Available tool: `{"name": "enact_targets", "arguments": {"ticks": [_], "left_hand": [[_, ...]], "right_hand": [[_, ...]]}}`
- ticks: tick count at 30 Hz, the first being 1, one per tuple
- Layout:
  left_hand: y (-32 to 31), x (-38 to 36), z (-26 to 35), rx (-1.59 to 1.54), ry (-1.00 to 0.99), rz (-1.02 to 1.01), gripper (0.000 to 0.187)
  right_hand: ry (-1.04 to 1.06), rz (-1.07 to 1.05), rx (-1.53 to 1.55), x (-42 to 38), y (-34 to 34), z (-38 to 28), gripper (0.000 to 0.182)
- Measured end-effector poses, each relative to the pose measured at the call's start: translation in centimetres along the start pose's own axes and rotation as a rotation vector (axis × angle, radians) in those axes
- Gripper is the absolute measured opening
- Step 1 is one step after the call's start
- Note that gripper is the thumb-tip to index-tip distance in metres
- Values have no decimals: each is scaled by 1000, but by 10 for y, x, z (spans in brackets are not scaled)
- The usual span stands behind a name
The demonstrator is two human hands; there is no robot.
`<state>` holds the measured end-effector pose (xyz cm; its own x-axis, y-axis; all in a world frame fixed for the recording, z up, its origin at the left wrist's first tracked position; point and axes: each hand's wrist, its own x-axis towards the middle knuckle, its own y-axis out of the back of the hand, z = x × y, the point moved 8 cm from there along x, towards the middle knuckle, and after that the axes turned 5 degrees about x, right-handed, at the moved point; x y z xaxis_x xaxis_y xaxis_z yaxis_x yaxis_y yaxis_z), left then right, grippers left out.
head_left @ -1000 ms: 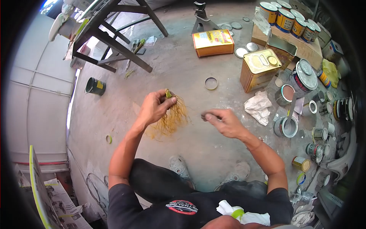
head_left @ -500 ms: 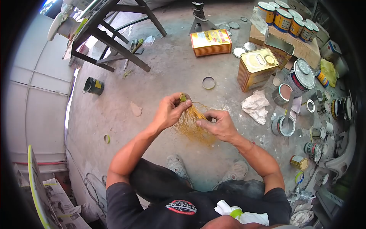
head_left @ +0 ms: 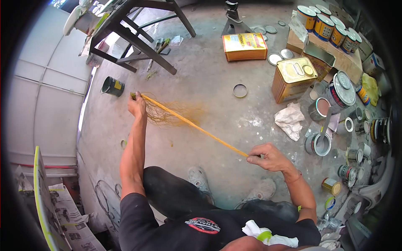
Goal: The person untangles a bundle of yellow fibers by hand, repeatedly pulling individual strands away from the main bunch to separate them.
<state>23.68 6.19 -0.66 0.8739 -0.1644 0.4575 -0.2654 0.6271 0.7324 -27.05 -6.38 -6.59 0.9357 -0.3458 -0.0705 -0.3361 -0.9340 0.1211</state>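
Observation:
A bundle of loose yellow-brown fibre strands (head_left: 161,113) hangs from my left hand (head_left: 137,105), which is closed around its greenish top end out to the left. From that same end a straight, taut length of yellow strands (head_left: 196,126) runs down to the right. My right hand (head_left: 269,157) pinches its far end between thumb and fingers, above the floor near my right shoe. The loose strands fan out below the taut length, blurred at their tips. Both hands are well apart, the left one further from my body.
A dark can (head_left: 113,86) stands near my left hand. To the right are a crumpled white cloth (head_left: 289,121), a grey paint can (head_left: 318,144) with a stick, a large square tin (head_left: 294,79) and several other cans. A dark stand (head_left: 146,58) rises at the back left.
My hands have moved from close together to far apart, the left going left and the right going right and down. A length of strands is now stretched between them.

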Motion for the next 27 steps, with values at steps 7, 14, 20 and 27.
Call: {"name": "enact_targets", "arguments": {"ticks": [7, 14, 20, 27], "left_hand": [[-32, -27, -15, -200, -16, -622, 31], [22, -187, 185, -520, -186, -1335, 21], [49, -253, 197, -386, -295, -1445, 22], [42, -261, 189, -299, -371, -1448, 29]], "right_hand": [[-201, 325, 19, -30, 91, 34, 21], [257, 291, -1, 52, 11, -52, 26], [206, 226, 96, 67, -14, -46, 29], [144, 220, 141, 56, -6, -33, 25]]}}
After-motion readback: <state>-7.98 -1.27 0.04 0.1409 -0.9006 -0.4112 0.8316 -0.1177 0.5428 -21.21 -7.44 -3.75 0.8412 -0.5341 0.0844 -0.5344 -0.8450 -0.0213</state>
